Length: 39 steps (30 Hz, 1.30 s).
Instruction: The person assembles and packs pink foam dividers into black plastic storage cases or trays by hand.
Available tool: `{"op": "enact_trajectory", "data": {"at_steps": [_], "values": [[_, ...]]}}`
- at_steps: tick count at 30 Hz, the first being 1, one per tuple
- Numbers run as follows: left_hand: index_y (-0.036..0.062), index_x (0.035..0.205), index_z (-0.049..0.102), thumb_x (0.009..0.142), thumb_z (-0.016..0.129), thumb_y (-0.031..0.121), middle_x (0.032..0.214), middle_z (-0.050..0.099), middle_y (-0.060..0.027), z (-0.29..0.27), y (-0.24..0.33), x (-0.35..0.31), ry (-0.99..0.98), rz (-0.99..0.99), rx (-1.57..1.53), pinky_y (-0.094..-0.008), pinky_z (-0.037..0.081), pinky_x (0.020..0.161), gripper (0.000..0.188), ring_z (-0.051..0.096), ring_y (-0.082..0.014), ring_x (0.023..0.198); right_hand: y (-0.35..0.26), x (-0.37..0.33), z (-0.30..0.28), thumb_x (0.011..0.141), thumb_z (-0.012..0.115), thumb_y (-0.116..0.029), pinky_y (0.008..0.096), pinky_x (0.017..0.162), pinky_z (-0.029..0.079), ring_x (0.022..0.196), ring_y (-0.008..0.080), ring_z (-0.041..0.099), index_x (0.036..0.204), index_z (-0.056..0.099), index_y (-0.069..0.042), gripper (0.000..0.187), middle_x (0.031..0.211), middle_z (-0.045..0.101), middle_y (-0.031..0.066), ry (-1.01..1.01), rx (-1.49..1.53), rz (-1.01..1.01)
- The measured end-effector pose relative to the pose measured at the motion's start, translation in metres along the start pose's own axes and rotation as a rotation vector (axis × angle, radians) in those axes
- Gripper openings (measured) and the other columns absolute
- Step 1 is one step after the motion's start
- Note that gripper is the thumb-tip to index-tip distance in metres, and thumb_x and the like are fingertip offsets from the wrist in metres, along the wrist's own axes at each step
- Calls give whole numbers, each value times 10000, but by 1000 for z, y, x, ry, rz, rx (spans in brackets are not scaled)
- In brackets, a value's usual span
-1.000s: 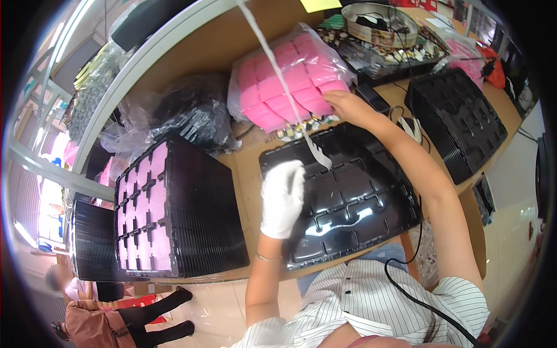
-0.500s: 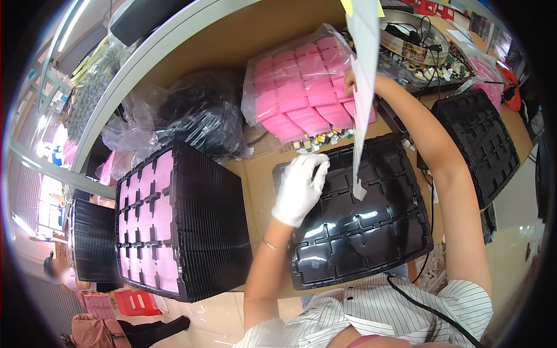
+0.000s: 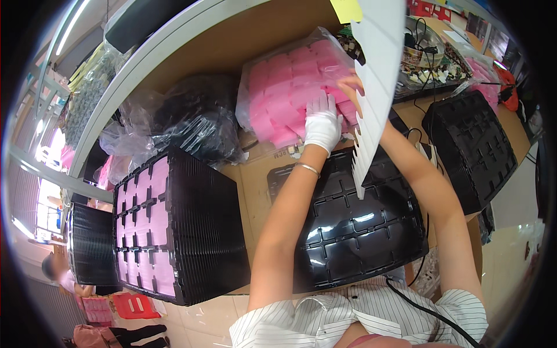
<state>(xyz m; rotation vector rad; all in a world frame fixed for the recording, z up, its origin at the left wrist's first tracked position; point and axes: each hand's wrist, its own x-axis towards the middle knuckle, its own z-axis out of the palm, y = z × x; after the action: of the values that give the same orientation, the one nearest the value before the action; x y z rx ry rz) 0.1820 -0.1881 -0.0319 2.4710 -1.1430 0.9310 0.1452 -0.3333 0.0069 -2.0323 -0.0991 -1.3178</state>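
The left hand (image 3: 322, 123), in a white glove, lies with fingers spread flat on the clear bag of pink foam pads (image 3: 290, 93) at the back of the table (image 3: 255, 185). The right hand (image 3: 351, 87) grips a white slotted strip (image 3: 376, 75), which hides most of its fingers and is cut off at the top. Below sits 1 empty black tray (image 3: 354, 232); a stack of pink-filled trays (image 3: 168, 226) stands left.

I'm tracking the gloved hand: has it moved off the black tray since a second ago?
Yes. The left hand has gone forward from over the empty black tray to the bag of pink pads, now resting on it.
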Motion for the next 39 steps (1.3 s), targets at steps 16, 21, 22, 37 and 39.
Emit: {"op": "enact_trajectory", "data": {"at_steps": [16, 21, 22, 37, 39], "values": [[-13, 1422, 368, 875, 620, 606, 1372, 490, -187, -165, -36, -160, 237, -1362, -2135, -423, 445, 1043, 864, 503, -338, 1252, -68, -84, -152, 903, 655, -67, 256, 826, 549, 939, 128, 654, 1090, 663, 3, 200, 1007, 673, 69, -548, 624, 1129], [-79, 1443, 364, 913, 699, 359, 1329, 538, -143, -195, -6, -168, -185, -1103, -1316, -291, 412, 1027, 765, 542, -175, 1181, -90, -124, -190, 908, 664, -86, 213, 734, 538, 824, 94, 638, 1080, 665, 1, 193, 957, 670, 47, -547, 457, 1054], [-85, 1457, 330, 915, 701, 333, 1301, 552, -139, -204, 4, -175, -137, -1150, -1281, -284, 421, 1014, 779, 558, -163, 1146, -97, -137, -197, 908, 664, -86, 213, 734, 538, 824, 94, 638, 1080, 665, 1, 193, 957, 670, 47, -553, 457, 1066], [207, 1504, 393, 905, 662, 342, 708, 639, -65, -272, 84, -266, -629, -1170, -684, -324, 529, 722, 671, 631, -152, 657, -175, -239, -275, 921, 639, -30, 187, 625, 470, 722, 73, 618, 1033, 675, -1, 122, 947, 670, 26, -481, 222, 1057], [229, 1492, 413, 911, 647, 350, 717, 640, -70, -272, 86, -270, -660, -1140, -665, -324, 528, 711, 638, 631, -163, 649, -176, -233, -277, 920, 638, -25, 190, 641, 469, 715, 72, 610, 1023, 678, 3, 115, 934, 669, 24, -483, 211, 1066]]}}
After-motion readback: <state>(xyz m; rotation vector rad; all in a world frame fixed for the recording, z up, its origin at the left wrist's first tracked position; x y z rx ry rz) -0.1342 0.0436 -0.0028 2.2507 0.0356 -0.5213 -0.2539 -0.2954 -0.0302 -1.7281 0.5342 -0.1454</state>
